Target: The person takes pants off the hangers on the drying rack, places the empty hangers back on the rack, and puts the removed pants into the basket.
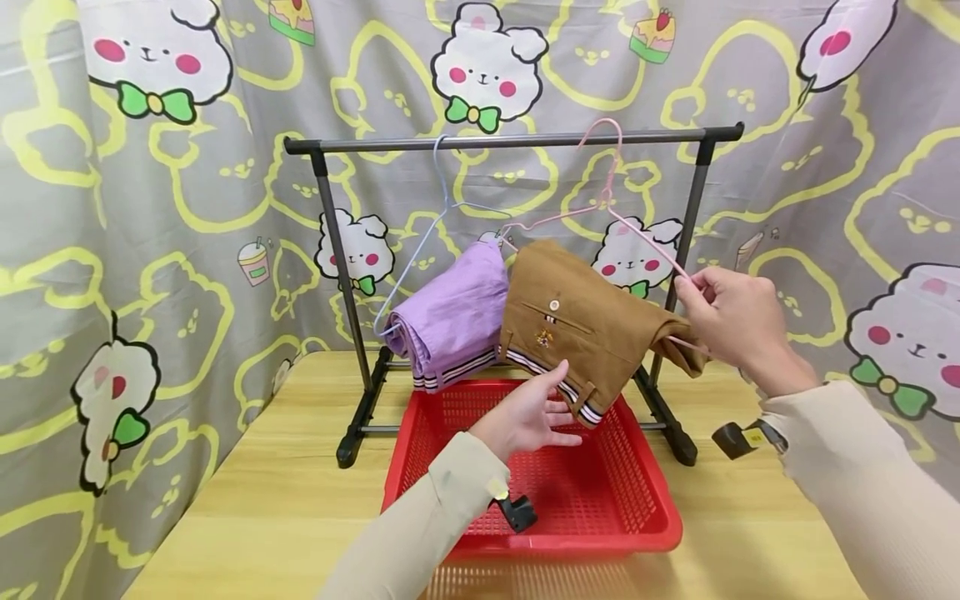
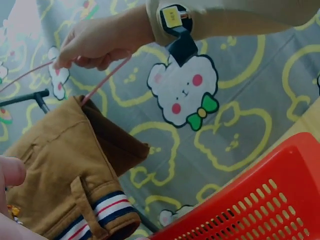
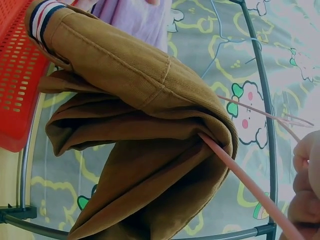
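Note:
Brown trousers [image 1: 577, 312] with a striped waistband hang folded over the lower bar of a pink wire hanger [image 1: 555, 218]. My right hand [image 1: 735, 321] grips that hanger near its right corner; the bar comes out of the fold in the right wrist view, below the fingers [image 3: 305, 185]. The pink hook overlaps the rail in the head view. Beside the waistband, my left hand [image 1: 528, 417] has its fingers spread and its thumb up, holding nothing. To the left, folded purple trousers [image 1: 457, 312] hang on a blue hanger [image 1: 420, 258] hooked over the rail.
A dark metal rack [image 1: 517, 142] stands on the wooden table [image 1: 285, 475], its feet reaching forward on both sides. Under the trousers, between the feet, sits a red plastic basket [image 1: 570, 543]. A patterned curtain [image 1: 247, 167] hangs close behind and at both sides.

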### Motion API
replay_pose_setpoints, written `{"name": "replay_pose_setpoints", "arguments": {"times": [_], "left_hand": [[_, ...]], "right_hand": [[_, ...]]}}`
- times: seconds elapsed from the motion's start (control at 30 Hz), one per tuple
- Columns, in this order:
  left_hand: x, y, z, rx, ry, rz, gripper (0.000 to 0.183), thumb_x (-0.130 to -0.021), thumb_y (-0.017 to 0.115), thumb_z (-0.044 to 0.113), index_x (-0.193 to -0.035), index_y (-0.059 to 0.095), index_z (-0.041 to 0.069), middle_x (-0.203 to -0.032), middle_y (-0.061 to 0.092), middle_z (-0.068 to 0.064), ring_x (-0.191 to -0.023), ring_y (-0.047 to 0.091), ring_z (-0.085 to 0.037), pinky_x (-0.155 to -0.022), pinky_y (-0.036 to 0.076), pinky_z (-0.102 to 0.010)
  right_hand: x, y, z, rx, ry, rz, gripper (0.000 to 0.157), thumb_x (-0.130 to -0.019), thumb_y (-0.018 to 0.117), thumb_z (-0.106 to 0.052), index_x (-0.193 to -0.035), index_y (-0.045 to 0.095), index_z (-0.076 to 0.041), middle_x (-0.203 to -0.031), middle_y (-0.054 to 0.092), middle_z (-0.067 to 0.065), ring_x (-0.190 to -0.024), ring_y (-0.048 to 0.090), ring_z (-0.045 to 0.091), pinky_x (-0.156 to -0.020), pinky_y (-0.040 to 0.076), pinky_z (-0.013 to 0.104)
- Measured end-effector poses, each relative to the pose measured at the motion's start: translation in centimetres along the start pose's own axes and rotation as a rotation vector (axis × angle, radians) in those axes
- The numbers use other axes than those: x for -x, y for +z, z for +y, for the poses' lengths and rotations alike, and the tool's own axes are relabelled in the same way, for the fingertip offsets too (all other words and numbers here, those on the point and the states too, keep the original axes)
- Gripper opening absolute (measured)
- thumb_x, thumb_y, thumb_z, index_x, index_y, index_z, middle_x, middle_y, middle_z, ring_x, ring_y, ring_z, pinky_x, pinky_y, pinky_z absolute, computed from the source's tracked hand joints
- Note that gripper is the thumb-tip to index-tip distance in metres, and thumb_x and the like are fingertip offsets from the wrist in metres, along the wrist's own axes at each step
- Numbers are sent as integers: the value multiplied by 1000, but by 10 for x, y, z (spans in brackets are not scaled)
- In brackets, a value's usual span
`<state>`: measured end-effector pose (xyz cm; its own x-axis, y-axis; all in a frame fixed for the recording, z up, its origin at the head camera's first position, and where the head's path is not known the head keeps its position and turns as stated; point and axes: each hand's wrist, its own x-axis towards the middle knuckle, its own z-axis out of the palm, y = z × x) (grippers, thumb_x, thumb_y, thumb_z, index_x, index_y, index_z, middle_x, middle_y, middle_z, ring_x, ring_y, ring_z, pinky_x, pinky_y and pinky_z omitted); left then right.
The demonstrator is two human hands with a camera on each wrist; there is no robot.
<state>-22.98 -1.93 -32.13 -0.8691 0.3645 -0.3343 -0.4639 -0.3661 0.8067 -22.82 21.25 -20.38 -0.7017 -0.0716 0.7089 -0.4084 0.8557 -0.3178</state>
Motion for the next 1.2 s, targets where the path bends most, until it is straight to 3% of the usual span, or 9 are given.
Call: {"name": "replay_pose_setpoints", "arguments": {"times": [0.17,0.37,0.6,1.07,1.2], "left_hand": [[-11,5,-2,79,-28,18,96,-82,57,53,-140,8,-6,-141,15,-31,-127,24,-44,-91,33,-60],[-24,7,-5,226,-43,72,79,-80,57,58,-128,38,-2,-133,32,-25,-120,40,-36,-97,30,-54],[-41,12,-7,302,-23,108,74,-71,57,68,-115,55,8,-113,53,-13,-107,51,-27,-92,38,-44],[-62,11,-10,499,36,82,81,-60,66,69,-114,55,10,-109,61,-4,-103,55,-19,-90,40,-32],[-67,13,-11,504,59,62,81,-59,67,69,-115,56,11,-110,61,-3,-104,55,-19,-91,40,-33]], "right_hand": [[1,0,3,-6,-5,12,28,-90,51,-30,-75,62,-9,-51,46,-1,-47,38,19,-43,25,33],[2,0,0,-11,-2,10,29,-90,50,-31,-74,62,-9,-51,48,-1,-49,39,20,-44,26,34],[1,-1,0,-3,-15,16,30,-90,50,-30,-73,62,-9,-51,48,1,-49,40,21,-44,26,34],[-1,0,1,-5,-29,21,29,-89,52,-30,-74,64,-9,-52,48,-1,-49,40,19,-45,26,33],[-2,-1,1,-11,-33,29,28,-89,52,-29,-72,63,-10,-51,48,-1,-49,40,18,-45,26,33]]}}
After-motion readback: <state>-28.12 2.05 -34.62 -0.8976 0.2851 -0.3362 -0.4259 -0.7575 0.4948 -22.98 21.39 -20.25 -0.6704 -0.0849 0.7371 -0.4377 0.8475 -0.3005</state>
